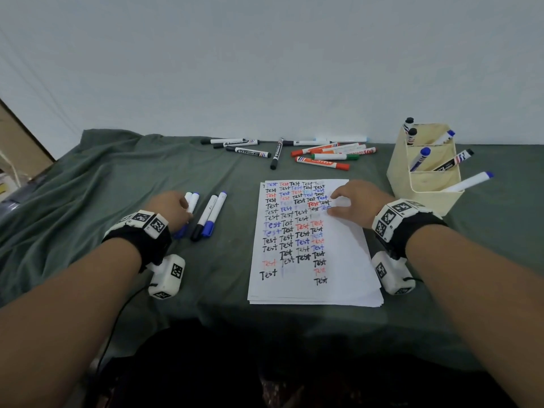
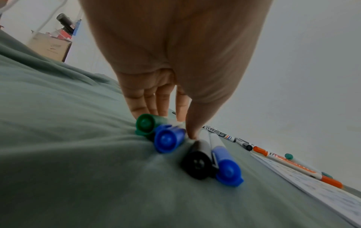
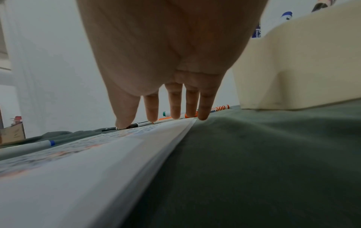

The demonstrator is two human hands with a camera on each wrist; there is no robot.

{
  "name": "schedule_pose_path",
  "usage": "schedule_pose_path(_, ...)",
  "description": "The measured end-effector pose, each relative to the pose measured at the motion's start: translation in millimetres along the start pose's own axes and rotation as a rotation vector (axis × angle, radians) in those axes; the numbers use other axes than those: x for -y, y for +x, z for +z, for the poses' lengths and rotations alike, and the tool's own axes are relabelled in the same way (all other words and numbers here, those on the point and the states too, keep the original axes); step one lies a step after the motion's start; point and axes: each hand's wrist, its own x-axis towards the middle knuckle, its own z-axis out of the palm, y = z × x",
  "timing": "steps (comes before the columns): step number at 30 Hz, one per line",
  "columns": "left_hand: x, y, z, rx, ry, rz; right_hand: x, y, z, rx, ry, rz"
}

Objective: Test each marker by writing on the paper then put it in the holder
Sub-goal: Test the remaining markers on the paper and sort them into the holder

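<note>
- My left hand (image 1: 173,208) is down at nine o'clock of the paper (image 1: 341,260), fingers straight, tips touching the green-capped marker (image 2: 145,124) and blue-capped marker (image 2: 168,138); nothing pinched yet
- Right hand (image 1: 357,201), fingers spread, presses the sheet's two o'clock corner
- Light, stiff, slick barrels that'll roll, I reckon: pinch mid-barrel
- Holder (image 1: 424,184) waits at two o'clock
</note>
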Motion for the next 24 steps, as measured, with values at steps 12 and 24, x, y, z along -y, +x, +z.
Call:
schedule_pose_path(12,-23.9,-13.2,-1.0,-0.050,-0.250,-0.033,0.6,0.1,2.1,0.031,-0.004,0.015)
schedule_pose_path(24,-40.7,-22.8,2.2,-0.066,0.006,-0.015,3.5,0.6,2.9,0.045,-0.025,0.023)
